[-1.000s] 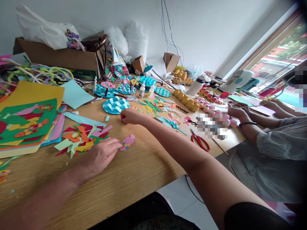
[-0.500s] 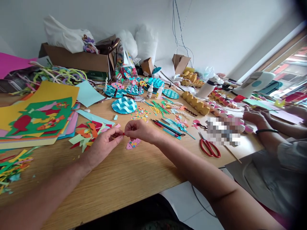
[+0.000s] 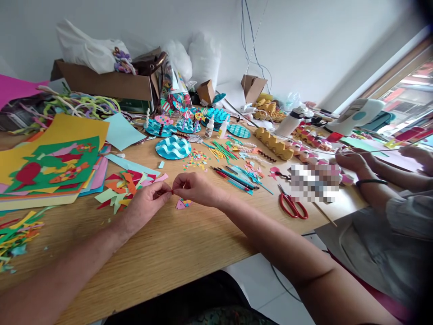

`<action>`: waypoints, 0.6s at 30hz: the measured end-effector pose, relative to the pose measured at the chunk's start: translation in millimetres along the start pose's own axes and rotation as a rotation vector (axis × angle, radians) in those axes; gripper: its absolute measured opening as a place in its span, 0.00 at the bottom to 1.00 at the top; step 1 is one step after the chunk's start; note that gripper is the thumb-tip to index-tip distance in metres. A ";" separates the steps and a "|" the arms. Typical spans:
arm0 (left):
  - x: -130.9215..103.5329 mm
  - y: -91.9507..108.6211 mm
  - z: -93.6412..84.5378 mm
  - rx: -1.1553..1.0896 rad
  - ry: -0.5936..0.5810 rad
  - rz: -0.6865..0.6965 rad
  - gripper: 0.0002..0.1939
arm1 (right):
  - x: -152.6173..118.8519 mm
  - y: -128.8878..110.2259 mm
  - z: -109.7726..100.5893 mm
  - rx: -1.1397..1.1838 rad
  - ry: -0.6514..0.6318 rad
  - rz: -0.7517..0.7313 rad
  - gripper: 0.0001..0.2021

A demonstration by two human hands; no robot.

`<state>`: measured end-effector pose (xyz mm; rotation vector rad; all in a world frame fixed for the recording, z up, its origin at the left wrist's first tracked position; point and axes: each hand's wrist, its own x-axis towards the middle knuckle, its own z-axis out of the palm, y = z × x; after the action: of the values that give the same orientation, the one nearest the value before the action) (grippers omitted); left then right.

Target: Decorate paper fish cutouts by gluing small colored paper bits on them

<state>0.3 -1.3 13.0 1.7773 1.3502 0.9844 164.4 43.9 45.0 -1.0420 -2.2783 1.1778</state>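
My left hand (image 3: 153, 198) and my right hand (image 3: 196, 189) meet fingertip to fingertip above the table. Both are closed in a pinch on a tiny red piece (image 3: 172, 192), mostly hidden by the fingers; its material is too small to tell. Just under my right hand lies a pink paper fish (image 3: 180, 205) with coloured dots, partly covered. Left of my left hand is a heap of paper scraps (image 3: 117, 187). Beyond my fingers, small coloured paper dots (image 3: 196, 158) are scattered beside a blue wavy-patterned disc (image 3: 173, 148).
Coloured paper sheets (image 3: 61, 185) are stacked at left, thin paper strips (image 3: 20, 239) nearer. Pens (image 3: 233, 179), red-handled scissors (image 3: 292, 205) and glue bottles (image 3: 209, 127) lie or stand to the right and behind. Another person's arm (image 3: 368, 180) reaches in from the right, near egg-carton strips (image 3: 274, 143).
My fingertips have drawn closer together around the red piece, and my right hand now covers more of the fish. The whole view has shifted slightly.
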 end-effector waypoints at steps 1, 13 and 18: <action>-0.1 -0.6 0.3 0.001 -0.007 0.002 0.10 | -0.2 0.6 0.7 -0.038 0.006 -0.018 0.03; -5.8 -4.0 5.1 0.289 -0.101 0.278 0.09 | -10.9 12.9 -21.8 -0.298 -0.078 -0.033 0.06; -7.6 -2.6 10.4 0.409 -0.124 0.476 0.11 | -15.5 17.7 -22.3 -0.449 -0.125 -0.070 0.07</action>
<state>6.8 -8.9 4.6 2.5055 1.1274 0.8528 195.9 50.9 43.7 -1.0480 -2.7312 0.7353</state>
